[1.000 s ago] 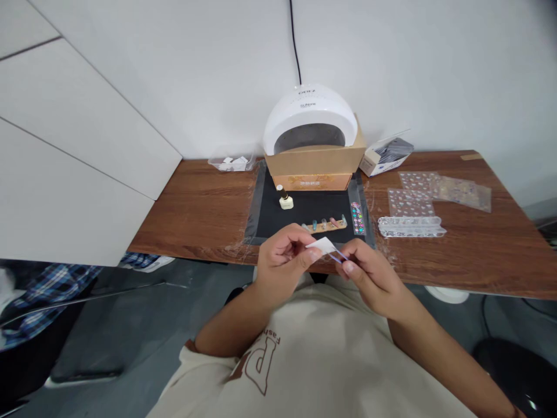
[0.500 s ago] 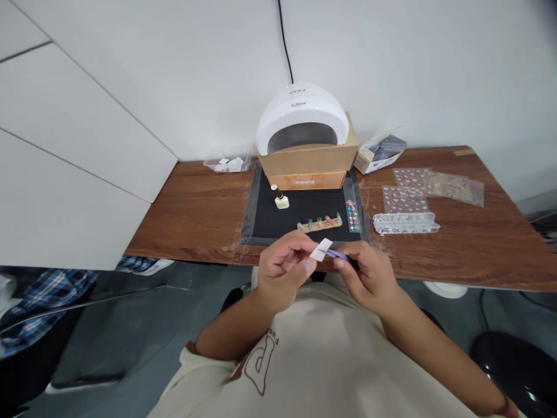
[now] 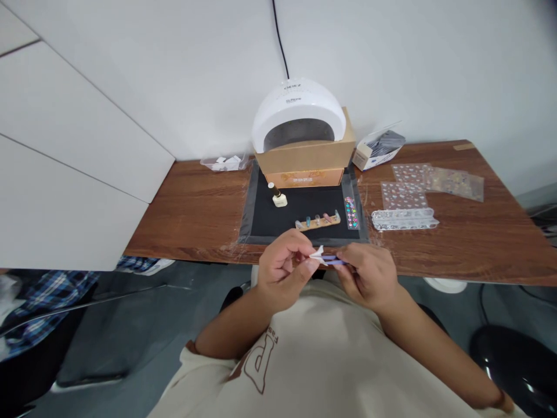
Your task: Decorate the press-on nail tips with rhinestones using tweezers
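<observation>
My left hand (image 3: 282, 271) pinches a small white wipe (image 3: 319, 253) between thumb and forefinger, just past the table's front edge. The wipe is folded, around the tips of purple tweezers (image 3: 335, 260), which hide in it. Those tweezers are gripped by my right hand (image 3: 369, 271), their two arms slightly apart. Beyond my hands, a wooden strip with several decorated nail tips (image 3: 318, 222) lies on the black mat (image 3: 265, 223). A pale nail polish bottle (image 3: 279, 200) with a black and white cap stands on the same mat.
A white nail lamp (image 3: 300, 107) sits on cardboard boxes (image 3: 304, 157) at the back. A rhinestone strip (image 3: 350, 213), clear case (image 3: 404, 219) and sticker sheets (image 3: 404, 194) lie right. An opened box (image 3: 378, 150) and a tray of white wipes (image 3: 224, 163) flank the lamp.
The wipe was flat and angled; now it is folded around the tweezer tips. My right hand has turned, and the tweezers now lie more level, with both arms showing.
</observation>
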Available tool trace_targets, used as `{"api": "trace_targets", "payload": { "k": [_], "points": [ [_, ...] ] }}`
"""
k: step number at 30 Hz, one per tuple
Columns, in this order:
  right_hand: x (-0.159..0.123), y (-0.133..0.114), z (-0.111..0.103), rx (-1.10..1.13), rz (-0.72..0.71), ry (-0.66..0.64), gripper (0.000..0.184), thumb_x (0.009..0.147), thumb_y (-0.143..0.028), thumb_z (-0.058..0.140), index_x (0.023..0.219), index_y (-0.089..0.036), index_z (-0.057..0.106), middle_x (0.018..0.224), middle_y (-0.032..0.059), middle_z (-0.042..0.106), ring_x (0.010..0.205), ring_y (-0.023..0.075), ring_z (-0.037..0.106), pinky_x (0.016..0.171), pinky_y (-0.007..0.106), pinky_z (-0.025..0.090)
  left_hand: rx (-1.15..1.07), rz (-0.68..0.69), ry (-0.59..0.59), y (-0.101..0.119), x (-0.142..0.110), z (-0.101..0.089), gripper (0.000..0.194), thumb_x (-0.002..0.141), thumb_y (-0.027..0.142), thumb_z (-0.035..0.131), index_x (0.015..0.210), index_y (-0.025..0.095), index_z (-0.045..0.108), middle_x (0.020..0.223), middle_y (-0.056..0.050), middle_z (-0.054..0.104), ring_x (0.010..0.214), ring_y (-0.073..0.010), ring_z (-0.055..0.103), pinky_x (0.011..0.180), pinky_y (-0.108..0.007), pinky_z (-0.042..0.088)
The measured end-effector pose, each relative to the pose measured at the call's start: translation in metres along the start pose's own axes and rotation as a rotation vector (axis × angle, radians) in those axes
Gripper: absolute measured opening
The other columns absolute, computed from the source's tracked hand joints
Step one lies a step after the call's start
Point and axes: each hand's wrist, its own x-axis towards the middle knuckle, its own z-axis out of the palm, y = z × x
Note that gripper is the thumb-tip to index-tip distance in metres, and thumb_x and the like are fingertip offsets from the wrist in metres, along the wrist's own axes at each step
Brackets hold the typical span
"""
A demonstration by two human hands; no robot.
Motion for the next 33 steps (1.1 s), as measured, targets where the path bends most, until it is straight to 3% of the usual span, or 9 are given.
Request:
{"api": "trace_targets", "payload": {
  "k": [4,9,12,21,26,33],
  "points": [
    [-0.001,0.001,0.0,-0.022,-0.015,-0.003,0.01,0.091,-0.017,0.058,0.098,-0.023,0.054,0.075,0.0002,0.07,0.059,0.0136,0.06,0.057,0.027,0.045,0.058,0.013,0.016,0.002,0.001,0.0,0.003,0.089,0.022,0.066,0.086,0.02,0.066,0.075,-0.002,0.058,0.069,-0.0124,0.051,0.062,-0.026,0.039],
    [-0.001,0.006,-0.002,-0.077,0.02,-0.021,0.008,0.091,-0.017,0.057,0.097,-0.022,0.054,0.075,-0.0002,0.069,0.062,0.0131,0.062,0.058,0.026,0.046,0.053,0.077,0.152,0.003,0.008,-0.009,0.006,0.091,0.025,0.065,0.087,0.021,0.068,0.073,-0.001,0.055,0.07,-0.0132,0.051,0.063,-0.026,0.04],
    [-0.002,0.009,-0.004,-0.109,0.053,-0.005,0.01,0.091,-0.017,0.059,0.098,-0.023,0.054,0.076,-0.0004,0.07,0.064,0.0131,0.063,0.059,0.025,0.047,0.016,0.082,0.175,0.002,0.009,-0.013,0.005,0.087,0.025,0.07,0.087,0.02,0.071,0.073,-0.002,0.057,0.07,-0.0132,0.052,0.063,-0.026,0.041],
    [0.006,0.008,-0.007,-0.235,0.032,-0.013,0.022,0.087,-0.009,0.061,0.101,-0.025,0.056,0.084,0.0009,0.073,0.07,0.0151,0.065,0.066,0.028,0.048,-0.045,-0.155,0.163,-0.007,-0.004,-0.006,0.005,0.082,0.021,0.075,0.086,0.021,0.074,0.076,-0.002,0.064,0.071,-0.0117,0.057,0.064,-0.023,0.045],
    [0.008,0.009,-0.01,-0.287,0.012,0.021,0.024,0.087,-0.009,0.06,0.102,-0.027,0.058,0.084,0.0002,0.074,0.07,0.0147,0.067,0.068,0.028,0.05,-0.133,-0.327,0.201,-0.01,-0.003,0.0,0.018,0.079,0.033,0.079,0.077,0.018,0.071,0.067,0.0,0.058,0.06,-0.0086,0.05,0.055,-0.02,0.041],
    [0.002,0.006,0.004,-0.293,0.015,0.103,0.027,0.084,-0.008,0.066,0.103,-0.025,0.061,0.089,0.0027,0.076,0.071,0.015,0.065,0.064,0.029,0.046,-0.243,-0.373,0.322,-0.019,-0.007,0.022,0.026,0.078,0.041,0.08,0.081,0.019,0.066,0.067,0.004,0.059,0.048,-0.0047,0.048,0.045,-0.017,0.037]
  ]
}}
